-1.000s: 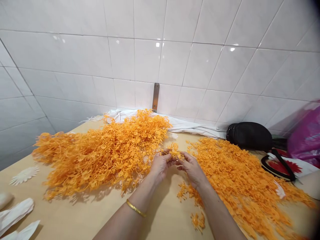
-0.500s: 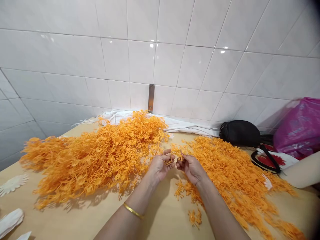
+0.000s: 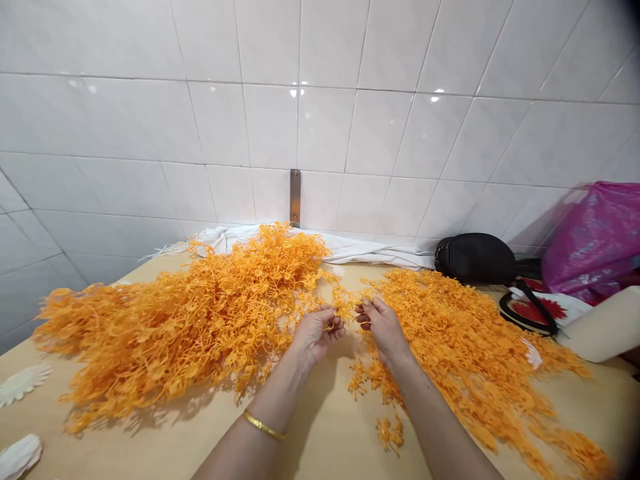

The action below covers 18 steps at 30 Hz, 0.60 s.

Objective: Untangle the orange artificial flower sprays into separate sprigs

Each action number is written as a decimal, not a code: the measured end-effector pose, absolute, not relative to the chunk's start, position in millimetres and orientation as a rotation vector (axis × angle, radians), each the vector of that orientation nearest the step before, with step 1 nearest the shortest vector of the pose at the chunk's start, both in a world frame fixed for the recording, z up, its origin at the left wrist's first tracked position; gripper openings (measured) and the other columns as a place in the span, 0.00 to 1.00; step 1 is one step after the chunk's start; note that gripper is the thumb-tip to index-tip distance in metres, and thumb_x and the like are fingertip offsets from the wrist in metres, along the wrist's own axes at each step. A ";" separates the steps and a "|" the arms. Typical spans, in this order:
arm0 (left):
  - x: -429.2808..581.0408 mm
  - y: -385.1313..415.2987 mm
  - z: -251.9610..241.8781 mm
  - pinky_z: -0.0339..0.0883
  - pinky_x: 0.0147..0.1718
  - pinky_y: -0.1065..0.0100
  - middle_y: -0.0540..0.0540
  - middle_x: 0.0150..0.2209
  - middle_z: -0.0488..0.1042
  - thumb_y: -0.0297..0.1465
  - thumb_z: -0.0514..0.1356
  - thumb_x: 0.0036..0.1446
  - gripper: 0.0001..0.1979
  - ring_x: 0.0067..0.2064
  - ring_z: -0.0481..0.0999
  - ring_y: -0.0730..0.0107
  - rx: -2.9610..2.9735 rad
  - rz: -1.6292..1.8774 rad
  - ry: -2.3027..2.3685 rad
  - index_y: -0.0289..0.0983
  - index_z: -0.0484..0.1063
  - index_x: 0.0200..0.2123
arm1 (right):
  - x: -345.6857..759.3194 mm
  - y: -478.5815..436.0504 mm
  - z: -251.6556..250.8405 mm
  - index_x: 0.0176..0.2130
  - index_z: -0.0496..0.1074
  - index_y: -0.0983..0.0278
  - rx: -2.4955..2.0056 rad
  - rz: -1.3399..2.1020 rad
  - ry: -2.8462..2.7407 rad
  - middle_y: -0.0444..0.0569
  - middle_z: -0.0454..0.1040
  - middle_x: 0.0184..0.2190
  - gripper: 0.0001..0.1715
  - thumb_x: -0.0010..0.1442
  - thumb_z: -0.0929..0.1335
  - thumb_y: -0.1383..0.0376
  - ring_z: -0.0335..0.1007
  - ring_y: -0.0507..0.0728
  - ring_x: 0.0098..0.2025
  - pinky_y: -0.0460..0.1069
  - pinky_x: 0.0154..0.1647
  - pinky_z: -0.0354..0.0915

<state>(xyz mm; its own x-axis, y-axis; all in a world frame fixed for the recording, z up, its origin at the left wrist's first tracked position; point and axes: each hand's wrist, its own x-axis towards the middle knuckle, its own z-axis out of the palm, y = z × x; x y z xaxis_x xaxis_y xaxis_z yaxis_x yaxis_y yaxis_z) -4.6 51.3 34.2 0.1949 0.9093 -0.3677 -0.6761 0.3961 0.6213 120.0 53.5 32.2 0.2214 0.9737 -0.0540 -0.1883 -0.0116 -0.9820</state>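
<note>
Between two heaps of orange artificial flower sprigs, my hands face each other above the table [image 3: 320, 437]. My left hand [image 3: 316, 335] is closed, pinching the stem of an orange flower sprig [image 3: 344, 301]. Close by on the other side, my right hand [image 3: 383, 327] has its fingers pinched together at the same sprig's edge. To the left spreads a tall, tangled heap of orange sprigs [image 3: 200, 327]. A flatter pile of small orange flower pieces [image 3: 465, 347] lies on the right, partly behind my right forearm. One loose orange cluster [image 3: 389, 433] rests near that forearm.
White cloth [image 3: 360, 251] runs along the tiled wall [image 3: 320, 127] behind the heaps. At the back right are a black pouch [image 3: 475, 259], a purple plastic bag [image 3: 595, 240] and a pale roll [image 3: 607, 327]. White petal-shaped pieces [image 3: 24, 385] lie at the left edge.
The sprig between my hands now stands up more visibly, spread above the fingers. My right hand has shifted slightly and turned. The view has swung a little to the right.
</note>
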 end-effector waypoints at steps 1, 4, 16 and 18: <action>-5.7 52.5 34.8 0.63 0.20 0.75 0.51 0.15 0.63 0.18 0.54 0.47 0.05 0.18 0.65 0.78 0.332 1.161 0.785 0.33 0.62 0.24 | 121.0 53.1 33.4 0.23 0.68 0.64 -1.200 1.089 -0.918 0.43 0.68 0.22 0.11 0.41 0.69 0.59 0.61 0.48 0.23 0.44 0.23 0.55; -8.3 55.3 36.1 0.65 0.22 0.75 0.49 0.17 0.65 0.17 0.54 0.46 0.07 0.20 0.67 0.78 0.273 1.206 0.781 0.32 0.62 0.24 | 121.7 50.3 38.8 0.24 0.67 0.64 -1.207 1.002 -1.015 0.43 0.67 0.23 0.14 0.45 0.68 0.55 0.61 0.49 0.25 0.44 0.24 0.56; -0.8 49.5 39.6 0.62 0.18 0.76 0.51 0.17 0.64 0.22 0.55 0.49 0.04 0.18 0.65 0.79 0.191 1.186 0.797 0.33 0.62 0.24 | 96.6 37.3 35.9 0.27 0.66 0.63 -1.082 0.767 -1.399 0.43 0.67 0.23 0.08 0.49 0.67 0.60 0.62 0.52 0.27 0.47 0.30 0.59; -2.4 50.1 40.5 0.61 0.18 0.75 0.52 0.16 0.62 0.25 0.55 0.50 0.05 0.17 0.64 0.79 0.118 1.184 0.777 0.33 0.62 0.23 | 97.3 37.5 36.5 0.25 0.66 0.63 -1.048 0.807 -1.373 0.43 0.66 0.22 0.09 0.50 0.65 0.60 0.61 0.51 0.26 0.46 0.29 0.58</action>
